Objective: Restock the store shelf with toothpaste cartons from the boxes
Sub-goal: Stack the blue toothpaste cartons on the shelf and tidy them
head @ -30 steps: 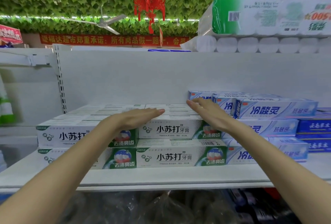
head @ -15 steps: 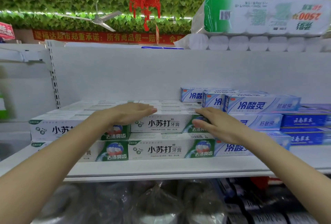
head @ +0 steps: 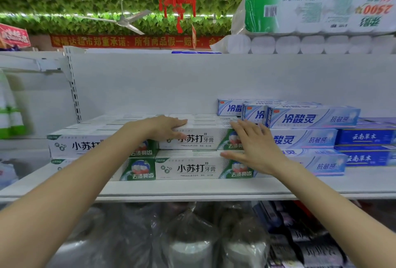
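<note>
Both hands flat on the white-and-green cardboard toothpaste cartons (head: 199, 139) mid-frame on the white shelf (head: 192, 188): left hand (head: 165, 127) pressing on top, right hand (head: 255, 149) spread against the right end.

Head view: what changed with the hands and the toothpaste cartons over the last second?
The right hand drew back from the top rear of the white-and-green toothpaste cartons to their front right end, where its spread fingers now press. The left hand stayed flat on top of them. Nothing was gripped or released; the stacks and the blue cartons kept their places.
</note>
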The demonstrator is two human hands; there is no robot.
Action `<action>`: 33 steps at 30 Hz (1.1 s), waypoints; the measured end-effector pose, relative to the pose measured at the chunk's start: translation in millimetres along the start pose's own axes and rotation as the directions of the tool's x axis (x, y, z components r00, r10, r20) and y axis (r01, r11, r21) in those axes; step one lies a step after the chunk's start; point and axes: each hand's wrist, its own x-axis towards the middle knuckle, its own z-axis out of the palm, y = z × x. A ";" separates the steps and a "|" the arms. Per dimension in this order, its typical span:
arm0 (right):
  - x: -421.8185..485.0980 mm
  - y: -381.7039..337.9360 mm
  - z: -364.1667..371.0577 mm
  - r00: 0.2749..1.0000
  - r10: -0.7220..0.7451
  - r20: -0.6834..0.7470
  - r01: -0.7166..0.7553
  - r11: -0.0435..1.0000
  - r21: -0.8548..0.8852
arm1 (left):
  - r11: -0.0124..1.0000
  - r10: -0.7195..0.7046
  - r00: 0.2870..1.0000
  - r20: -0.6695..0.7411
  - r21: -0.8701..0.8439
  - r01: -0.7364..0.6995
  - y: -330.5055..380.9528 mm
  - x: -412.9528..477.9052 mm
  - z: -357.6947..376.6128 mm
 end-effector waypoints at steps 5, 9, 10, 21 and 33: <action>-2.5 -1.0 7.2 0.998 0.016 -0.060 -0.020 0.998 -0.059 | 0.991 0.074 0.997 0.022 0.109 -0.076 14.9 -16.8 2.5; -1.0 -3.7 16.7 0.992 0.038 -0.121 -0.044 0.998 -0.047 | 0.970 0.066 0.997 -0.027 0.234 -0.057 11.8 -11.3 12.8; -2.2 -3.3 17.3 0.990 0.043 -0.131 -0.049 0.998 -0.037 | 0.971 0.066 0.997 -0.038 0.232 -0.055 12.6 -9.7 14.0; -39.6 97.4 -34.6 0.853 0.275 -0.444 -0.160 0.946 0.281 | 0.921 0.095 0.969 -0.229 -0.348 -0.173 109.2 12.9 -6.8; -42.0 253.8 -40.7 0.844 0.531 0.078 -0.392 0.508 0.767 | 0.708 -0.156 0.944 -0.291 -0.699 -0.098 215.3 82.6 0.5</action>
